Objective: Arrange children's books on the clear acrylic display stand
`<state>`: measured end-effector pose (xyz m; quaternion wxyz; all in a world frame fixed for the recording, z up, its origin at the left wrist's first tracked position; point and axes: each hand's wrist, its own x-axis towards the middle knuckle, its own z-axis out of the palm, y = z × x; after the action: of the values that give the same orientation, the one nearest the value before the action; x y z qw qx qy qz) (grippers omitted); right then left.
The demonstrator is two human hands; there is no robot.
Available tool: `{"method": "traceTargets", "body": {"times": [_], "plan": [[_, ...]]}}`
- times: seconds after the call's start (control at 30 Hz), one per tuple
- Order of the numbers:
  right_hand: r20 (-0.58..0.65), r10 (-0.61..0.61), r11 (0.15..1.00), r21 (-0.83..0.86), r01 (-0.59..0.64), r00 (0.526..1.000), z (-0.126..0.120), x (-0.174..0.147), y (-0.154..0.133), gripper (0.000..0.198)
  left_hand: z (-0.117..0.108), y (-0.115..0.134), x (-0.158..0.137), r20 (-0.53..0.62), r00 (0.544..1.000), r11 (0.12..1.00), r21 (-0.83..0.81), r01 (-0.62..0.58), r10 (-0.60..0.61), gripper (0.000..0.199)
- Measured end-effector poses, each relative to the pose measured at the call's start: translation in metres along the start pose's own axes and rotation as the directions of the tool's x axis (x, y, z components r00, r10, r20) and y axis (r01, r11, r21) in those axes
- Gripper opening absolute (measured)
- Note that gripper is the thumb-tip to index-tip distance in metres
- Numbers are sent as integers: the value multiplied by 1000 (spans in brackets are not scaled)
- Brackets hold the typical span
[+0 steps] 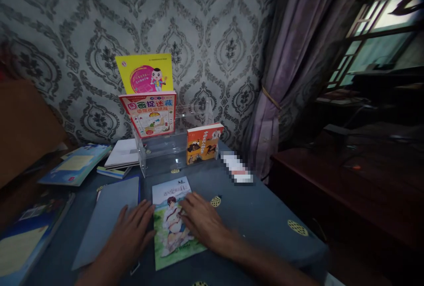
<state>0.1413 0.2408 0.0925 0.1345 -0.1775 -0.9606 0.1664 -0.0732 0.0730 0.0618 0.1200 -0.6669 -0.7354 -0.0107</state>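
Observation:
A thin book [168, 246] with an illustrated figure sitting on grass on its cover lies flat on the blue tablecloth. My right hand [207, 222] rests over its right edge, fingers stretched across the cover. Along the book's left edge is my left hand [130, 228], fingers spread, partly over a plain blue-grey folder [109, 215]. Behind the book stands a clear acrylic tiered rack [159, 149]. It holds a yellow book [142, 67] at the top, a red-bordered book [154, 120] below that, and an orange book [202, 146] low on the right.
At the left are a blue-covered book [77, 164], a white book [121, 153] and more books [26, 242], near a brown cardboard box [26, 131]. A blurred-out white item [236, 167] lies right of the rack. The tablecloth's edge [298, 208] runs along the right, beside dark red furniture [331, 197].

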Motion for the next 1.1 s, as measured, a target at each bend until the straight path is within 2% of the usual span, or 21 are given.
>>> {"method": "traceTargets", "body": {"times": [0.07, 0.17, 0.23, 0.37, 0.47, 0.53, 0.67, 0.77, 0.83, 0.87, 0.93, 1.0, 1.03, 1.07, 1.1], "plan": [[7, -168, 986, 16, 168, 986, 15, 21, -6, 34, 1, 17, 22, 37, 999, 1000, -4, 19, -18, 45], [70, -243, 969, 50, 240, 967, 32, 47, -1, 44, -4, 30, 43, 92, 995, 999, -13, 48, -47, 43], [85, -196, 980, 52, 192, 977, 35, 57, 9, 52, -11, 31, 47, 98, 994, 998, -31, 46, -43, 42], [60, -5, 1000, 10, 5, 998, 29, 61, 30, 68, -25, 27, 45, 122, 992, 998, -51, 40, -34, 40], [33, 85, 996, -11, -84, 996, 24, 56, 36, 71, -28, 25, 48, 162, 986, 996, -67, 59, -47, 41], [21, 102, 995, -12, -102, 995, 24, 53, 37, 69, -28, 24, 54, 176, 982, 995, -64, 77, -65, 42], [-23, 94, 995, 23, -93, 995, 33, 50, 39, 62, -34, 25, 90, 171, 983, 991, -106, 80, -61, 36], [-137, 96, 988, 134, -78, 986, 38, 53, 52, 51, -48, 30, 139, 5, 995, 944, -317, 92, -95, 35], [-299, 167, 961, 263, -87, 939, 32, 58, 70, 43, -59, 35, 176, -104, 980, 882, -461, 102, -168, 33], [-396, 228, 937, 337, -90, 889, 25, 61, 82, 40, -63, 37, 193, -131, 971, 853, -511, 106, -200, 30], [-577, 368, 879, 471, -71, 729, 2, 68, 110, 36, -67, 41, 222, -140, 963, 816, -567, 114, -232, 23], [-688, 465, 836, 548, -20, 557, -27, 75, 140, 37, -65, 41, 242, -128, 962, 801, -586, 123, -242, 22], [-708, 474, 834, 552, -7, 524, -42, 80, 154, 39, -62, 40, 248, -123, 961, 798, -588, 129, -247, 23], [-716, 472, 833, 554, 7, 514, -56, 86, 166, 41, -59, 39, 253, -119, 961, 799, -587, 134, -249, 25], [-714, 462, 830, 557, 27, 526, -68, 91, 178, 42, -55, 37, 256, -114, 961, 800, -584, 138, -250, 27]]}}
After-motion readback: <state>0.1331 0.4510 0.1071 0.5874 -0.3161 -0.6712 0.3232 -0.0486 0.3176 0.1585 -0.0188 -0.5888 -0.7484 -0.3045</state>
